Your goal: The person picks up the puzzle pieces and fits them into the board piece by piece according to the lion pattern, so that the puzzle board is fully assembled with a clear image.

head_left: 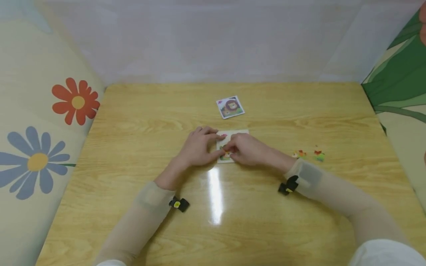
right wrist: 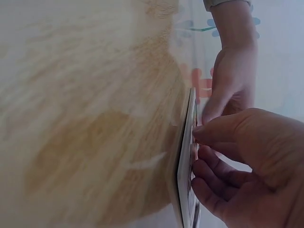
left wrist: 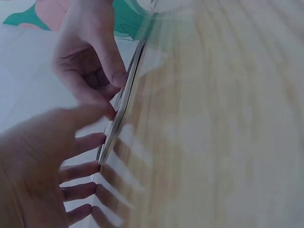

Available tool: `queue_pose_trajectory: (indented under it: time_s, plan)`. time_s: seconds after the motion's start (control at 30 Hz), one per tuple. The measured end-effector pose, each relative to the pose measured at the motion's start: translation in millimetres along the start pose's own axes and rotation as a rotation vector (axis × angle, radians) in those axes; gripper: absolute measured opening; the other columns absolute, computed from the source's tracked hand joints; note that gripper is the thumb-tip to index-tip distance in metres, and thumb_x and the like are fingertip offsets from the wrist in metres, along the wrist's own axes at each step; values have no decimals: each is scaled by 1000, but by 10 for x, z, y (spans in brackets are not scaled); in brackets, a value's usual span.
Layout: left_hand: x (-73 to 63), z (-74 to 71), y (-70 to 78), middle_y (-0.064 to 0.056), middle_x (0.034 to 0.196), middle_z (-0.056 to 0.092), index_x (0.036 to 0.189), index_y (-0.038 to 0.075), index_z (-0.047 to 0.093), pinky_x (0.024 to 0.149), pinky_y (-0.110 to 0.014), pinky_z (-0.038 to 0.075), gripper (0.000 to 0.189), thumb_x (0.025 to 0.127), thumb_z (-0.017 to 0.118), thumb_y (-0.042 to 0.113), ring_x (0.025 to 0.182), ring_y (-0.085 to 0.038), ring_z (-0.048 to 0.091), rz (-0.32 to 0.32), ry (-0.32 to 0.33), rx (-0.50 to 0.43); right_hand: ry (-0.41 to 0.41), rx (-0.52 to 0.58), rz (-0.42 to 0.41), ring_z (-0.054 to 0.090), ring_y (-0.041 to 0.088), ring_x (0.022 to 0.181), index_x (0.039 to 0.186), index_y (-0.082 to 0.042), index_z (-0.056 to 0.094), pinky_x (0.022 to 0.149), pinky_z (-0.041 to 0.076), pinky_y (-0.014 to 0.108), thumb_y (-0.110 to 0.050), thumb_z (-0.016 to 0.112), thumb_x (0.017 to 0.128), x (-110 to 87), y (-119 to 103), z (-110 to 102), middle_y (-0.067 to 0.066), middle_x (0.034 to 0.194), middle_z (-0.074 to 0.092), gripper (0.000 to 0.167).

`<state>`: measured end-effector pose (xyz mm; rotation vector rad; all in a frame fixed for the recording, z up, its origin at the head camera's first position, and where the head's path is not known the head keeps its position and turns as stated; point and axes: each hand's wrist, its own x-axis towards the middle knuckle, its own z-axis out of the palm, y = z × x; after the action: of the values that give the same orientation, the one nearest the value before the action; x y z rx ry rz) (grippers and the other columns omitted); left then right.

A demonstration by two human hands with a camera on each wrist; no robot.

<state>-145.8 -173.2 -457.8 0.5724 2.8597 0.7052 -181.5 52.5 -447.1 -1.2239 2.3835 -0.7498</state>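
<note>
A small white-bordered picture board (head_left: 242,132) lies flat on the table, partly covered by both hands. Colourful picture bits show on it between the fingers. My left hand (head_left: 199,147) rests along its left side, fingers spread and fairly straight in the left wrist view, thumb reaching onto the board. From the right, my right hand (head_left: 247,149) bends over the board. In the right wrist view its thumb and fingertips (right wrist: 202,135) pinch a small puzzle piece (right wrist: 194,150) at the board's surface; most of that piece is hidden.
Behind the board lies a square lion picture card (head_left: 230,107). Several small colourful pieces (head_left: 318,155) are scattered to the right, near my right forearm. A white wall (head_left: 213,44) stands at the table's far edge, with flower-patterned panels at both sides.
</note>
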Motion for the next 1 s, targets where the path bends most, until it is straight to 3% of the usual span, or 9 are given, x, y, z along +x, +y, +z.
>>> queue_pose_trajectory:
  time_s: [0.17,0.33,0.47,0.67,0.87,1.0]
  plan:
    - [-4,5,14,-14,149,63,140,22,71,108,-59,48,54,92,80,44,128,-36,56,-14,26,9,-4,-30,-38,58,15,81,123,-7,79,76,54,29,-2,66,93,-1,2,-6,6,97,70,33]
    - [2,-11,40,-13,149,63,140,22,70,111,-59,47,55,92,81,47,132,-36,56,-31,3,22,-20,-39,-64,57,16,84,126,-9,78,75,54,30,-6,66,96,-74,94,-110,6,102,68,33]
    - [4,-4,43,-13,151,62,142,23,69,113,-58,46,58,92,80,50,134,-35,55,-44,-20,40,-1,-13,10,62,19,91,130,-7,75,80,58,34,-8,67,98,-251,256,-366,8,107,69,32]
    - [-17,-19,39,-13,152,61,143,21,68,117,-59,43,58,93,79,49,136,-36,53,-54,-26,38,64,-79,52,67,23,92,116,0,77,84,61,42,-1,63,98,-576,530,-728,11,99,70,23]
    - [-22,-17,53,-13,151,61,142,20,69,115,-59,44,58,92,79,48,134,-36,54,-47,-17,26,44,-143,119,68,21,91,114,-3,78,83,61,43,-3,64,100,-855,653,-891,8,97,70,20]
    - [-12,-7,60,-13,152,61,142,20,69,115,-59,44,58,92,79,47,133,-36,54,-44,-15,23,33,-155,109,70,21,91,112,-1,78,82,63,43,-2,66,99,-996,703,-943,9,98,73,18]
